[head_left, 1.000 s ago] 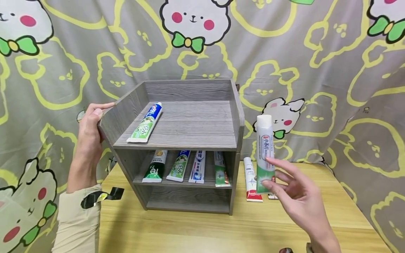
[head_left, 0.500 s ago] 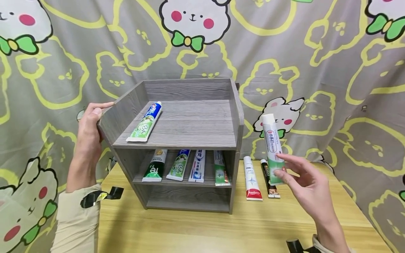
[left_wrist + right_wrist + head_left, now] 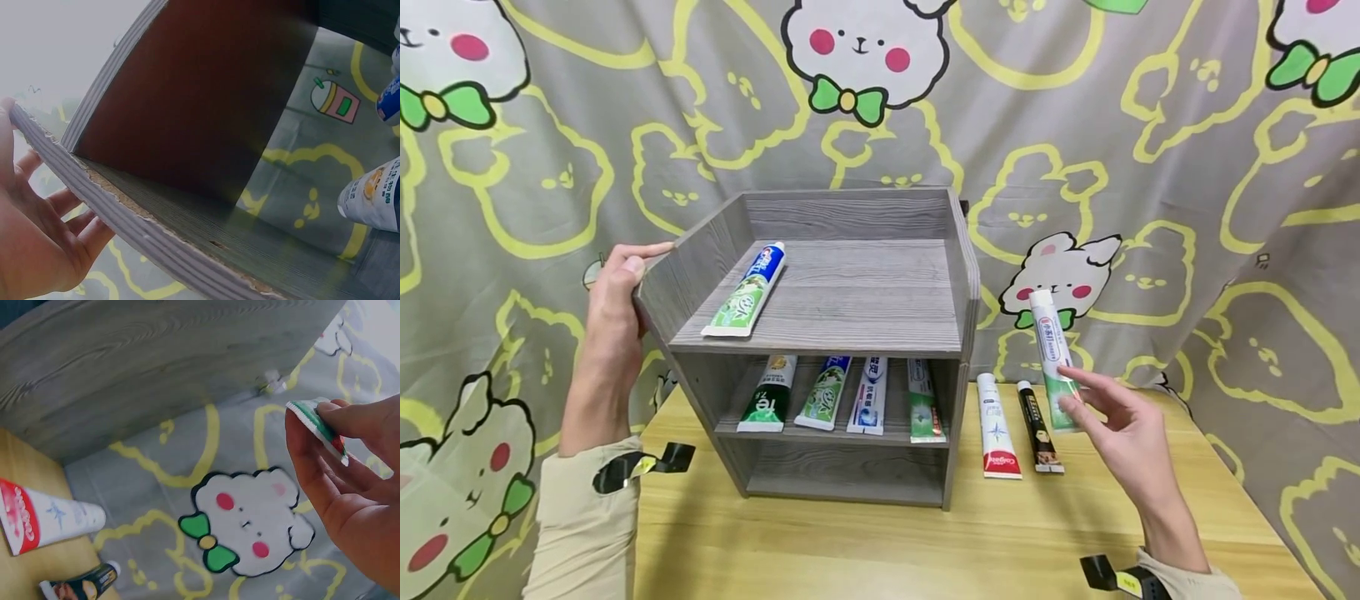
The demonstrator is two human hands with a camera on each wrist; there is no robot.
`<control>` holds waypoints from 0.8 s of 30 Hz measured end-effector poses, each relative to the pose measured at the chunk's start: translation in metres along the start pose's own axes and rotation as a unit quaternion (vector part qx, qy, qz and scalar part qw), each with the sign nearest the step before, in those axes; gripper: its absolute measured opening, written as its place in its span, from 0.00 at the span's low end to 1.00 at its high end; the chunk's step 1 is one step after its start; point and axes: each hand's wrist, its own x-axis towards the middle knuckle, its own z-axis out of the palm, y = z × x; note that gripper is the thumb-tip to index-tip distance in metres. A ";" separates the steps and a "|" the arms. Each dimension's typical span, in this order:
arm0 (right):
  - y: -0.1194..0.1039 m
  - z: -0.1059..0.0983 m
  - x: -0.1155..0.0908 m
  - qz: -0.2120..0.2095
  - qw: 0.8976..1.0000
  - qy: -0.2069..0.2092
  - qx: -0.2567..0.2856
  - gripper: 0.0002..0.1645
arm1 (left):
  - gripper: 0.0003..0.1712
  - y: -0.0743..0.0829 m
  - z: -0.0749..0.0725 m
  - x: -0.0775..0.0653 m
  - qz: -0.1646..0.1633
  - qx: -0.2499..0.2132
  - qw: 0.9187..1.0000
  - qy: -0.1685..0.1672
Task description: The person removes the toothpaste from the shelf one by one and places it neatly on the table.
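Note:
My right hand pinches the lower end of a white-and-green toothpaste tube between thumb and fingers. The tube's white cap points up, right of the grey wooden shelf. In the right wrist view, the tube's crimped end shows between thumb and fingers. My left hand holds the upper edge of the shelf's left side panel; the left wrist view shows the fingers partly behind that panel. A blue-and-green toothpaste tube lies on the top level, at its left.
Several toothpaste tubes lie in the middle compartment, including a dark green one and a white-and-blue one. A red-and-white tube and a black tube lie on the wooden table right of the shelf. A patterned curtain hangs behind.
My right hand has moved right with the toothpaste tube, then slightly lower, away from the shelf. The black tube on the table has come into full view. The left hand stays on the shelf.

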 end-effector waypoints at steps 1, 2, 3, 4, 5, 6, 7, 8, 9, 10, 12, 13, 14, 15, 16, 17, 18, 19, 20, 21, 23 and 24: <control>0.003 -0.001 0.000 0.004 1.000 0.002 -0.005 0.23 | 0.21 0.000 0.000 0.000 0.002 0.000 1.000 0.000; 0.006 -0.002 0.001 0.009 1.000 0.002 -0.009 0.23 | 0.21 0.000 0.000 0.001 0.003 -0.001 1.000 0.000; 0.009 -0.003 0.001 0.015 1.000 0.002 -0.015 0.23 | 0.21 0.000 0.000 0.001 0.004 -0.001 1.000 0.000; 0.012 -0.004 0.001 0.023 0.999 0.002 -0.025 0.23 | 0.21 0.001 0.000 0.001 0.005 -0.001 1.000 0.001; 0.016 -0.005 0.001 0.031 0.999 0.003 -0.036 0.23 | 0.21 0.001 0.000 0.001 0.005 -0.002 1.000 0.002; 0.019 -0.006 0.001 0.038 0.998 0.002 -0.047 0.23 | 0.21 0.001 0.000 0.001 0.004 -0.002 1.000 0.003; 0.023 -0.007 0.001 0.045 0.997 0.002 -0.060 0.23 | 0.20 0.002 -0.001 0.000 0.004 -0.002 1.000 0.003; 0.026 -0.008 0.001 0.053 0.996 0.001 -0.067 0.23 | 0.21 0.002 -0.001 0.000 0.003 -0.001 1.000 0.003; 0.030 -0.009 0.001 0.061 0.995 0.000 -0.075 0.24 | 0.21 0.002 -0.001 -0.001 0.003 0.002 1.000 0.004; 0.034 -0.010 0.000 0.069 0.994 0.000 -0.081 0.24 | 0.21 0.002 -0.001 -0.001 0.003 0.004 1.000 0.003; 0.041 -0.014 -0.001 0.080 0.993 -0.003 -0.086 0.24 | 0.21 0.002 -0.001 -0.001 0.001 0.007 1.000 0.001; 0.045 -0.015 -0.002 0.086 0.993 -0.005 -0.081 0.24 | 0.21 0.002 -0.001 -0.001 0.001 0.009 1.000 0.000; 0.048 -0.017 -0.003 0.092 0.993 -0.008 -0.072 0.25 | 0.21 0.001 -0.001 -0.001 0.001 0.011 1.000 0.000; 0.051 -0.019 -0.004 0.098 0.993 -0.010 -0.062 0.25 | 0.21 0.001 0.000 -0.001 0.000 0.011 1.000 0.000; 0.055 -0.021 -0.004 0.102 0.993 -0.012 -0.052 0.25 | 0.21 0.001 0.000 -0.001 -0.001 0.011 1.000 -0.001; 0.058 -0.023 -0.005 0.107 0.993 -0.015 -0.041 0.25 | 0.21 0.001 0.000 0.000 -0.002 0.009 1.000 -0.001; 0.060 -0.024 -0.006 0.109 0.993 -0.016 -0.032 0.25 | 0.21 0.000 0.000 0.000 -0.002 0.008 1.000 -0.001; 0.063 -0.026 -0.006 0.111 0.993 -0.018 -0.026 0.25 | 0.21 0.000 0.000 0.000 -0.001 0.007 1.000 -0.002; 0.065 -0.027 -0.007 0.114 0.993 -0.020 -0.019 0.25 | 0.21 0.000 0.000 0.000 0.000 0.006 1.000 -0.002; 0.067 -0.029 -0.008 0.118 0.993 -0.024 -0.010 0.25 | 0.21 -0.001 0.000 0.000 0.000 0.003 1.000 -0.002; 0.072 -0.032 -0.010 0.129 0.991 -0.033 0.010 0.25 | 0.21 -0.001 0.000 0.000 0.003 0.001 1.000 -0.003; 0.074 -0.034 -0.011 0.134 0.990 -0.037 0.020 0.25 | 0.21 -0.002 0.000 0.001 0.005 0.001 1.000 -0.003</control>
